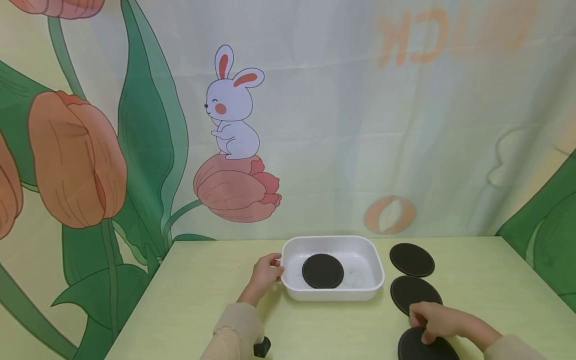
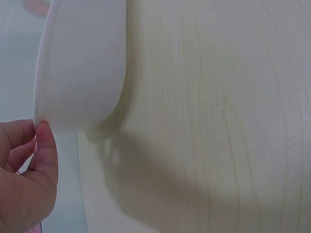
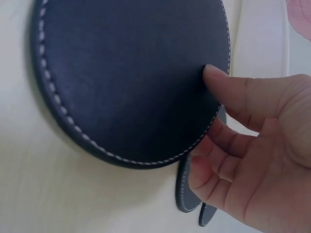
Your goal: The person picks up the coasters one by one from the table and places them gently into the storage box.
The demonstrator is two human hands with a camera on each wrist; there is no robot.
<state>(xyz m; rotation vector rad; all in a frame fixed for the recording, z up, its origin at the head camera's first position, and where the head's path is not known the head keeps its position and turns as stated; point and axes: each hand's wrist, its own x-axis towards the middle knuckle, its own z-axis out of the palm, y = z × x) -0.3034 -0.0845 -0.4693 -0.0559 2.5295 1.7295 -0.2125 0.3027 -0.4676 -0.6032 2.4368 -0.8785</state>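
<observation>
My head camera is looking forward and down from above, across the pale yellow, wood-grained table [image 1: 333,330] toward the printed fabric backdrop [image 1: 324,125]. My left-wrist camera is facing, tilted and close, the white, round-cornered rectangular tray [image 2: 85,68]; my right-wrist camera is viewing the black, round, white-stitched disc [image 3: 131,82] closely. My head view is sharing tray and disc with them.

In the head view's lower right, the discs [image 1: 411,260] are black with white dashed stitching [image 3: 77,129]; the tray [image 1: 333,295] white; the table [image 1: 202,270] pale yellow, wood-grained; left-side tulips [image 1: 76,160] orange.
</observation>
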